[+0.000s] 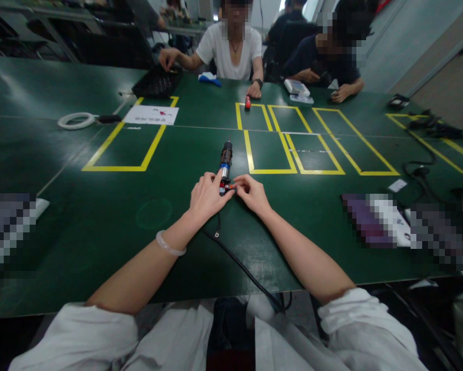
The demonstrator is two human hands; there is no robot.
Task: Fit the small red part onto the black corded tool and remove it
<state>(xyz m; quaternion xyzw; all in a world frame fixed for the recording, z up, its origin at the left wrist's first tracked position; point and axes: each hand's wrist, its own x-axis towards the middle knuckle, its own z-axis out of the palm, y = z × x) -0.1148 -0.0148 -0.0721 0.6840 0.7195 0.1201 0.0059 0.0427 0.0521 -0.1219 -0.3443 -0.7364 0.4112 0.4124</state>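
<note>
In the middle of the green table lies a slim cylindrical motor unit (226, 161), its black nose pointing away from me, with a blue band, a silver section and red bits at the near end. My left hand (207, 197) is closed around that near end, partly hiding it. Fingers of my right hand (251, 193) are pinched together just beside it, at the red and orange bits; what they hold is too small to make out. A black cord (247, 269) runs towards the table's front edge, and a short lead with a ring terminal (216, 234) lies below my left hand.
Yellow tape outlines (272, 171) mark the green table (100, 232). Across it sit two people, near a black tray (157, 85) and a small red object (247, 102). A printed sheet (152, 115) and a white coiled cable (76, 121) lie left; black cables (420, 170) lie right.
</note>
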